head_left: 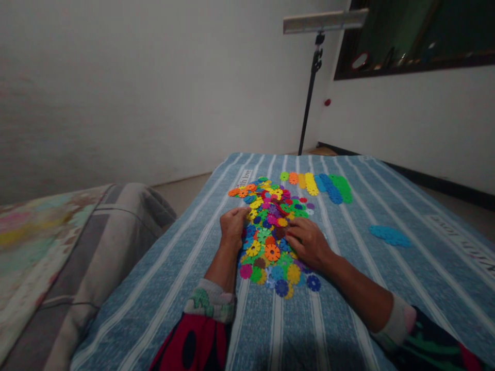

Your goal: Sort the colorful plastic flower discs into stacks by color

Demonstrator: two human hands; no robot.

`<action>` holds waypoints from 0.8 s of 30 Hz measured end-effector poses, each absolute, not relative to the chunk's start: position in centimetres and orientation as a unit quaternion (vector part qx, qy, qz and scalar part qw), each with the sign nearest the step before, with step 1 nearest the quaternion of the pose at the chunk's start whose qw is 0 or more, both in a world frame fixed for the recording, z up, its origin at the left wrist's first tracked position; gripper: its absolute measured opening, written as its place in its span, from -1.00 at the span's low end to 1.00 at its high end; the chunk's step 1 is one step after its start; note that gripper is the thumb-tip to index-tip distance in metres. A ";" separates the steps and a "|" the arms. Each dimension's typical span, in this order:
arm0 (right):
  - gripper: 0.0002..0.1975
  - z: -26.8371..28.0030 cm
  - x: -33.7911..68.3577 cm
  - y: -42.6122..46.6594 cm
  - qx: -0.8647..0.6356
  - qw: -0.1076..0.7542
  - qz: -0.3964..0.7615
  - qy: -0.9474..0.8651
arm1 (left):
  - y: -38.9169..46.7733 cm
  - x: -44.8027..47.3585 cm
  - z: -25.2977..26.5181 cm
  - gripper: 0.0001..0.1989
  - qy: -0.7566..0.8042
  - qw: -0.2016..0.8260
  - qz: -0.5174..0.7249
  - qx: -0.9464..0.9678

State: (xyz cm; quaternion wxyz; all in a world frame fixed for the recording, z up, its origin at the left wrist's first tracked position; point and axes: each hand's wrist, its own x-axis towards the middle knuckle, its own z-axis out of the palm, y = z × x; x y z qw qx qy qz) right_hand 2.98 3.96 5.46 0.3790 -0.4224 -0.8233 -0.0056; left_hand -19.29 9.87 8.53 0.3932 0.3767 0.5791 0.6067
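A loose pile of plastic snowflake discs (272, 252) in many colours lies on the striped cloth. At the pile's left edge is my left hand (233, 225), its fingers curled closed beside yellow discs; whatever they hold is hidden. My right hand (308, 241) rests over the right side of the pile with bent fingers pressed together. Its fingertips touch the discs near a brown disc (279, 233), and I cannot make out what is between them. Behind the pile, overlapping discs lie in rows by colour, among them a yellow row (311, 184) and a green row (342, 188).
A row of light blue discs (390, 235) lies apart on the right. The blue striped cloth (162, 309) covers the table. To the left stands a draped grey surface (127, 226). A black stand (308, 103) rises behind the far edge, near the white wall.
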 end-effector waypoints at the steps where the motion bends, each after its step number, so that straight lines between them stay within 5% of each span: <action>1: -0.83 5.4 3.1 4.1 -0.430 0.383 -0.002 -0.818 | 9.8 -19.3 8.6 -0.75 0.581 0.394 0.607 0.372; 24: -0.90 5.1 6.3 5.8 -0.483 0.444 0.069 -0.752 | 9.8 -19.0 8.3 -0.76 0.558 0.429 0.600 0.380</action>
